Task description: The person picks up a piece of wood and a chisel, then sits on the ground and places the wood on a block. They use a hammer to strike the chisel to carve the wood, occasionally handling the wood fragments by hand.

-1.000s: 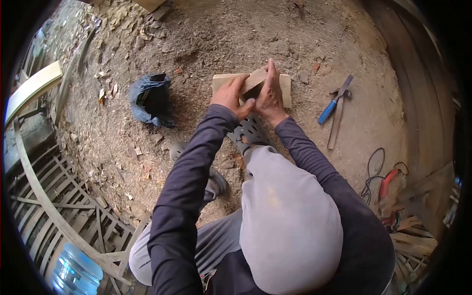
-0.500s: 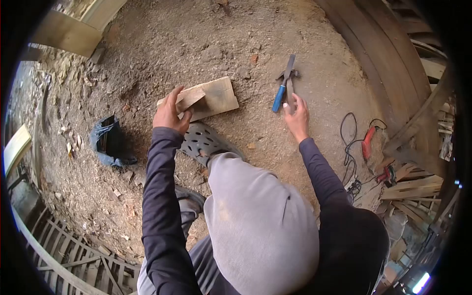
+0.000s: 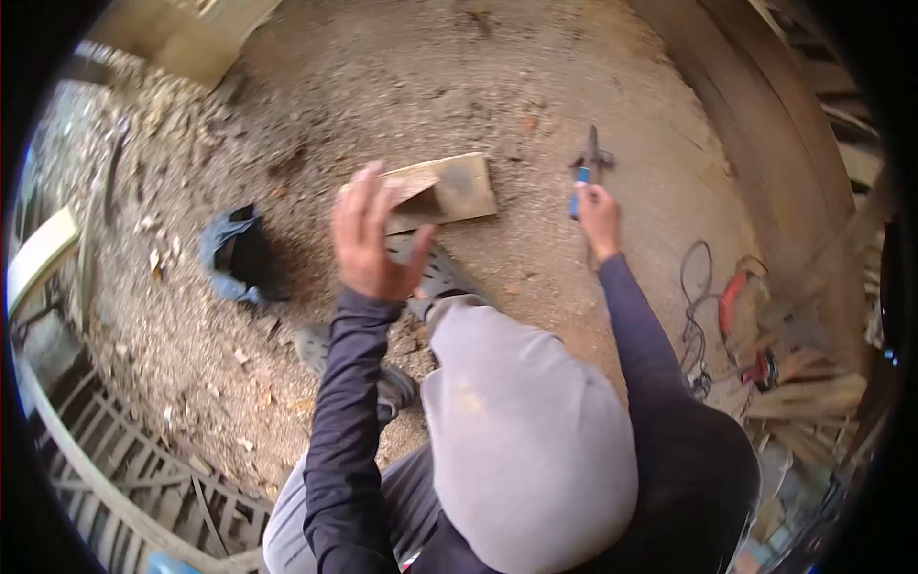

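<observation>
My left hand (image 3: 371, 239) is raised with fingers stretched and thumb apart, holding nothing. It overlaps the left end of a short wooden board (image 3: 469, 187) on the ground, where a smaller wood piece (image 3: 413, 189) lies on top. Farther right, my right hand (image 3: 600, 220) has its fingers closed at the blue handle of a chisel (image 3: 581, 176). The chisel's flat metal blade points away from me, across the dark head of a hammer (image 3: 604, 158). My fingers hide part of both tools' handles. Below the board is my foot in a grey clog (image 3: 445, 273).
A crumpled dark blue bag-like thing (image 3: 229, 253) sits on the chip-strewn ground to the left. At right lie a red power tool (image 3: 732, 301) and a black cord (image 3: 690, 330). Long planks (image 3: 755, 124) line the right side, and a slatted wooden frame (image 3: 143, 507) stands lower left.
My left hand has lifted off the wood and opened. My right hand has closed at the blue handle. The whole view has shifted slightly.
</observation>
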`<state>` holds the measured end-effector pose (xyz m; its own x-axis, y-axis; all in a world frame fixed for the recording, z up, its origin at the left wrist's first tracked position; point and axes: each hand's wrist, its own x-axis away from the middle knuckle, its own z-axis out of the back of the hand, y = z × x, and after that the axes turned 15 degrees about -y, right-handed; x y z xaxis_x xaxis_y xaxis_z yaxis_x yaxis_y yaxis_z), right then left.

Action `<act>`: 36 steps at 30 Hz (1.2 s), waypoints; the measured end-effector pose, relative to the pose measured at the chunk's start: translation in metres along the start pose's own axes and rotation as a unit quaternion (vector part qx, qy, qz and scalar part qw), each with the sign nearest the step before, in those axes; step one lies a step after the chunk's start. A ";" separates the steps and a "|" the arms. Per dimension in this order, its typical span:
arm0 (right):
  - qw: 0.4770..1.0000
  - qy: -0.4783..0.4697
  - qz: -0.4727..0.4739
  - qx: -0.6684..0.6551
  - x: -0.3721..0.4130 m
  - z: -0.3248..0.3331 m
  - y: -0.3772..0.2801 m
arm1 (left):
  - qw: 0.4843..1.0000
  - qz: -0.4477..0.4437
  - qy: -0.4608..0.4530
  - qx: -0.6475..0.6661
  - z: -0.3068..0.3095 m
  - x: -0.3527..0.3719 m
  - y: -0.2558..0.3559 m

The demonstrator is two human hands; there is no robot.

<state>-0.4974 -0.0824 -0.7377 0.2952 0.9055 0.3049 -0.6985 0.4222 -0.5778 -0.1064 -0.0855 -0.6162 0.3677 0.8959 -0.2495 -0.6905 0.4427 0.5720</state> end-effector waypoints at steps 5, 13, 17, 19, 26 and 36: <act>0.961 -0.234 0.018 -0.147 0.052 0.070 -0.129 | 0.985 -0.127 -0.103 -0.060 -0.022 -0.030 0.045; 0.838 -0.281 0.123 -0.451 0.090 0.114 -0.220 | 0.985 -0.146 -0.089 -0.015 0.044 -0.106 0.060; 0.980 -0.084 0.159 -0.081 0.038 0.061 -0.078 | 0.963 -0.041 0.115 0.241 0.088 -0.104 0.043; 0.964 0.012 0.058 0.261 0.024 0.030 0.017 | 0.901 -0.027 0.135 0.412 0.091 -0.099 0.030; 0.973 -0.048 -0.045 0.223 0.040 0.020 0.026 | 0.804 -0.056 0.182 0.564 0.069 -0.099 0.032; 0.994 0.004 -0.039 -0.107 0.041 0.022 0.049 | 0.728 0.096 0.308 0.605 0.027 -0.097 0.032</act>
<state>-0.5344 -0.0257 -0.7370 0.3491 0.8691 0.3504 -0.5191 0.4906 -0.6999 -0.1472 -0.1592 -0.5529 -0.2701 0.9488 -0.1638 0.4988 0.2834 0.8191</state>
